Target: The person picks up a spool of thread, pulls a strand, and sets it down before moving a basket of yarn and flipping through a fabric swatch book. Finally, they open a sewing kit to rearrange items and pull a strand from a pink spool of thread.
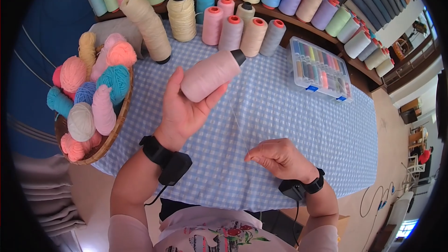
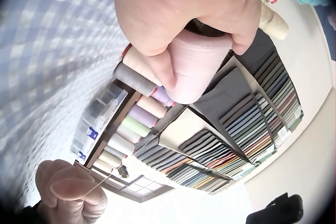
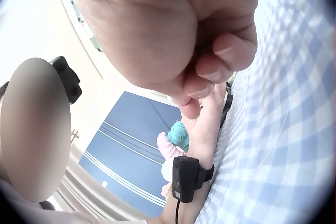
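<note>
A pink cone of thread (image 1: 210, 75) lies tilted in the left hand (image 1: 184, 112), its black tip toward the upper right. In the left wrist view the left fingers curl round the pink cone (image 2: 195, 66). A thin thread (image 1: 237, 120) runs from the cone down to the right hand (image 1: 280, 158), which pinches it between thumb and fingertips above the checked cloth. The right wrist view shows the right hand (image 3: 173, 29) with its fingers curled in; the thread at the fingertips cannot be made out there.
A wicker basket (image 1: 122, 123) of yarn balls stands at the left. Cream cones (image 1: 182, 18) and several coloured cones (image 1: 213, 25) stand along the back, with a shelf (image 1: 298, 21) of more behind. A clear case of small spools (image 1: 319, 67) is at the back right of the checked cloth (image 1: 326, 130).
</note>
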`<state>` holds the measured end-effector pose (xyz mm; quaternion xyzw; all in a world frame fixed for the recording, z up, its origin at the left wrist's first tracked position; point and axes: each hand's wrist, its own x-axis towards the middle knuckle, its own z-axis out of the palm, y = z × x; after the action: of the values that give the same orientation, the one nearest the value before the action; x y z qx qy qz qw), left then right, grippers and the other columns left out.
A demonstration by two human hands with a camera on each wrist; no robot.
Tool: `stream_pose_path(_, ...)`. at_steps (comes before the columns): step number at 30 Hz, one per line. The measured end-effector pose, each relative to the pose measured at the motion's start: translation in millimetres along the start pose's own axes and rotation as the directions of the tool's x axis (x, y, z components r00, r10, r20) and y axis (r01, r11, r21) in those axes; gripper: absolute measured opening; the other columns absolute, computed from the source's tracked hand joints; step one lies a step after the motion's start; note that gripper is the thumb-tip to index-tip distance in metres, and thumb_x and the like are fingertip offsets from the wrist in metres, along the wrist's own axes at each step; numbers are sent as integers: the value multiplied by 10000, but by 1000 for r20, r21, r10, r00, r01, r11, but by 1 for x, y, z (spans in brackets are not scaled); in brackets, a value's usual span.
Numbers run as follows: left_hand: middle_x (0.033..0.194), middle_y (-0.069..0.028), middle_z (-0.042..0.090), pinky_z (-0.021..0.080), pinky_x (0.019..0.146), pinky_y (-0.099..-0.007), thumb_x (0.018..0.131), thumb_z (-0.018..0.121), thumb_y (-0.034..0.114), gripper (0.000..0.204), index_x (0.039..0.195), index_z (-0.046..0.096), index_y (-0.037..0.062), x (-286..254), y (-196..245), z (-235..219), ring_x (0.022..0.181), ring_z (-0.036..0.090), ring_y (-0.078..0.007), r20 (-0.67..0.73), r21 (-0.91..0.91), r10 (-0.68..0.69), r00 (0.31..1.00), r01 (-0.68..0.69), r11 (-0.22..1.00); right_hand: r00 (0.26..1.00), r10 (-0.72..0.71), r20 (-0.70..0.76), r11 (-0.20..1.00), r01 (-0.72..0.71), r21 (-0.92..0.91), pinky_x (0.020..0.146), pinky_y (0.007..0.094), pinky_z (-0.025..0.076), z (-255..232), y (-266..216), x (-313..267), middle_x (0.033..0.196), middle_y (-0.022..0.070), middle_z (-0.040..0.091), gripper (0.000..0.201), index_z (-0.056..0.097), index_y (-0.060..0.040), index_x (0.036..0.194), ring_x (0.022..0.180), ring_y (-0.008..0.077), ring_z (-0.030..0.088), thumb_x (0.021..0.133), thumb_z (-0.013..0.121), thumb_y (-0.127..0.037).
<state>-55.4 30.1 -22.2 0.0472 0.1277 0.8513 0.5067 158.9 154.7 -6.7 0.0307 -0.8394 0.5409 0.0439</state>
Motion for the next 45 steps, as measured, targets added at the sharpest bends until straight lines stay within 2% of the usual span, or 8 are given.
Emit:
stream_pose_path(17,1216,-193,488,439,1014,-428,963,423,366,500,1232,355,-50,3,1,1,1179,498,-314,-90,128,126,988,-114,985,978,33,204,987,0,-158,668,361,506,5,5,1,827,109,655,116,631,-38,954,781,307,635,851,609,-86)
stream_pose_path(20,1274,-212,474,445,1005,-446,963,397,405,547,1264,360,-50,4,0,-2,1196,489,-339,-132,136,148,980,-130,982,985,31,170,977,6,-213,667,371,505,5,4,2,923,134,642,150,620,-35,972,761,331,626,837,628,-100)
stream_pose_path(22,1276,-217,469,450,997,-457,964,393,403,547,1268,354,-49,2,-1,-1,1191,492,-349,-64,201,135,989,-119,972,978,-29,-205,937,-45,-347,638,340,507,6,-4,5,1064,147,589,200,601,-32,1002,687,280,620,823,656,-101)
stream_pose_path(23,1276,-217,469,450,997,-457,964,393,403,547,1268,354,-49,1,-2,1,1191,492,-349,-65,199,137,988,-122,972,979,-29,-202,936,-45,-348,638,340,507,4,-5,6,1064,147,589,200,601,-32,1002,687,280,620,823,656,-101)
stream_pose_path(26,1245,-193,479,450,991,-449,960,408,391,504,1234,361,-29,-3,-6,5,1181,500,-322,-36,229,70,997,-60,972,886,102,-452,967,-196,-166,589,217,476,-2,2,4,1147,114,499,279,561,-54,1087,744,104,557,830,666,-77)
stream_pose_path(36,1229,-158,483,450,967,-454,941,453,388,461,1246,379,49,-11,-24,-1,1168,510,-293,84,400,-72,994,33,916,822,118,-558,991,-63,117,610,207,486,-1,13,2,1212,90,456,455,446,-79,1243,801,101,539,844,665,-93)
stream_pose_path(39,1205,-142,486,460,950,-447,928,499,363,446,1243,383,69,-12,-28,-6,1144,518,-276,120,423,-109,987,49,905,855,257,-451,905,-49,422,629,209,495,-2,9,1,1231,82,435,544,388,-58,1299,808,97,533,838,674,-86)
stream_pose_path(45,1193,-132,471,483,916,-442,919,532,340,447,1245,375,78,-16,-34,-6,1116,526,-264,157,474,-179,971,85,876,879,25,-476,911,176,373,689,217,505,3,15,3,1255,72,433,649,351,-70,1359,828,83,532,807,688,-19)
